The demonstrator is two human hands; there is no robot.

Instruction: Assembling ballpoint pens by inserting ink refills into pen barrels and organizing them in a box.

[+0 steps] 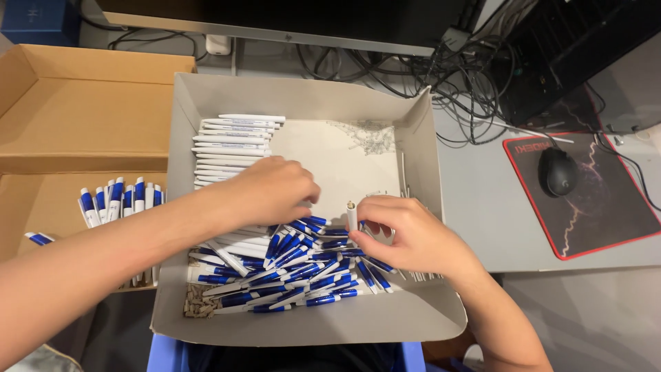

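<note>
Both forearms cut off — left hand [272, 189] hides pens [289, 269].

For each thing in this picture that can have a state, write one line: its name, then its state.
grey box: open, flaps spread
blue-and-white pens: heaped loose
white pen barrels: stacked in a row
brown carton: open
left hand: reaching into the pens
right hand: pinching white pen part
mouse: idle on its mat

Two hands [272, 189], two boxes [420, 131], one mouse [558, 172]
</note>
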